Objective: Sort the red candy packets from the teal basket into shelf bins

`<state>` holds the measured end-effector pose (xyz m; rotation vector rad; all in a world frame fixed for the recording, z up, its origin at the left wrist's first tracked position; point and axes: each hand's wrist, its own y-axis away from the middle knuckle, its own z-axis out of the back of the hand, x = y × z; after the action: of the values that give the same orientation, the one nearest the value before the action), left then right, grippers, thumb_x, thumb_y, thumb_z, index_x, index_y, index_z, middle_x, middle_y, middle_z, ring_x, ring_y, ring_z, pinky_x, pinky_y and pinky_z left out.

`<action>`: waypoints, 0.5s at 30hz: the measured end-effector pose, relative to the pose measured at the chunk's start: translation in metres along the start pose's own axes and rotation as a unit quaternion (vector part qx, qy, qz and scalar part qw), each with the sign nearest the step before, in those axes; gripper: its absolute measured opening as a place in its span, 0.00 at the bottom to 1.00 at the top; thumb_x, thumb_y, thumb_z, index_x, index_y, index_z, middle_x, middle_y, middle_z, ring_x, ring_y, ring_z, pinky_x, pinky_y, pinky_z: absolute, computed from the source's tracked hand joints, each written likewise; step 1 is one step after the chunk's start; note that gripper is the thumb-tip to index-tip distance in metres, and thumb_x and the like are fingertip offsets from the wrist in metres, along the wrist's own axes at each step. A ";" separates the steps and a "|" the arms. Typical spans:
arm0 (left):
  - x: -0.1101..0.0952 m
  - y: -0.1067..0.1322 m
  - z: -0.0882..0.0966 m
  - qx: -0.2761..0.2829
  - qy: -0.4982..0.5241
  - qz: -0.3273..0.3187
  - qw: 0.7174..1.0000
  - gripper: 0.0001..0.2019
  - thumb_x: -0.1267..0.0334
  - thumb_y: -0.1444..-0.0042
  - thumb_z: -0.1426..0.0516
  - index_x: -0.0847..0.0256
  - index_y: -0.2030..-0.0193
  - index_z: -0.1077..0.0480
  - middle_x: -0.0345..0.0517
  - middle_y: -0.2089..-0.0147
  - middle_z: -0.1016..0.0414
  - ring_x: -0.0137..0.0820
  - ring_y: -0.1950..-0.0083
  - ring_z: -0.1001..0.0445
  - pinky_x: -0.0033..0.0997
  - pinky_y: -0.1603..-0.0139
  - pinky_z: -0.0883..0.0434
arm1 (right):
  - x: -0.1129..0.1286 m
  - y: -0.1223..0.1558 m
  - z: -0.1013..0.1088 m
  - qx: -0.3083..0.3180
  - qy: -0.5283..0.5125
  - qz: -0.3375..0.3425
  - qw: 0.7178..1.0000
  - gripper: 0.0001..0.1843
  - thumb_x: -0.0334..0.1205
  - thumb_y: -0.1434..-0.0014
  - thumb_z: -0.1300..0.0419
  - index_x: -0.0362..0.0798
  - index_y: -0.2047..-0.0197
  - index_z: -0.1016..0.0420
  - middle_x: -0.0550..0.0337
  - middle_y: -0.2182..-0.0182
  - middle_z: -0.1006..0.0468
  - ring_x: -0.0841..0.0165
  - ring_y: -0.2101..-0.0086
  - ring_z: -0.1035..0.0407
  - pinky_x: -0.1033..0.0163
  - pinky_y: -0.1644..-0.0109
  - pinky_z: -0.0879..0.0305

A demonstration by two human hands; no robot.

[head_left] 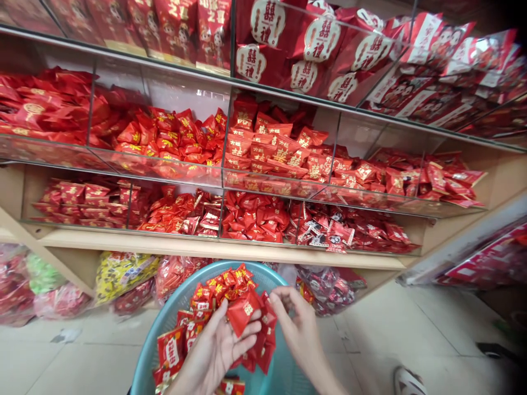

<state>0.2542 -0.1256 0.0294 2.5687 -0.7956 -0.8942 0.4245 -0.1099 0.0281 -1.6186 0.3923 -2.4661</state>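
I have the left hand pinching a packet over the tub. The right hand curls beside it, and whether it pinches anything I cannot tell. If the left grip slackens or the right nudges, that packet could slip into the sweets.

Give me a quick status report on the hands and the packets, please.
Left hand palm up, holding red packet. Right hand close beside, grip unclear. Teal basket with more packets below; shelving just beyond.
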 end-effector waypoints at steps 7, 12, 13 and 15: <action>0.010 0.001 0.005 0.001 -0.038 0.030 0.999 0.23 0.54 0.40 0.48 0.74 0.50 0.30 0.63 0.54 0.22 0.37 0.60 0.21 0.32 0.56 0.25 | -0.014 -0.004 -0.007 0.157 -0.169 -0.129 0.964 0.16 0.50 0.43 0.42 0.45 0.69 0.25 0.63 0.75 0.26 0.72 0.73 0.34 0.68 0.67 0.37; 0.011 0.000 0.016 0.005 -0.056 0.025 0.998 0.27 0.48 0.41 0.50 0.72 0.48 0.31 0.64 0.50 0.24 0.43 0.51 0.23 0.40 0.48 0.29 | -0.025 -0.012 0.002 0.122 -0.175 -0.135 0.968 0.18 0.51 0.44 0.42 0.44 0.74 0.27 0.64 0.79 0.30 0.73 0.76 0.38 0.68 0.70 0.40; 0.008 0.000 0.019 -0.005 -0.069 0.006 0.998 0.27 0.47 0.41 0.50 0.69 0.47 0.31 0.63 0.48 0.25 0.44 0.49 0.25 0.42 0.46 0.30 | -0.031 -0.016 0.006 0.098 -0.163 -0.131 0.973 0.18 0.52 0.45 0.42 0.44 0.75 0.27 0.64 0.80 0.30 0.73 0.77 0.39 0.68 0.70 0.40; 0.000 0.001 0.026 -0.027 -0.098 -0.048 0.994 0.25 0.47 0.42 0.49 0.65 0.46 0.32 0.60 0.45 0.27 0.44 0.44 0.28 0.44 0.42 0.34 | -0.046 -0.026 0.016 0.034 -0.126 -0.123 0.984 0.19 0.53 0.46 0.41 0.45 0.75 0.28 0.63 0.80 0.30 0.71 0.77 0.38 0.67 0.72 0.40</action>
<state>0.2370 -0.1293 0.0098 2.5168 -0.6930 -1.1965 0.4571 -0.0744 0.0019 -2.0235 0.0745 -2.3618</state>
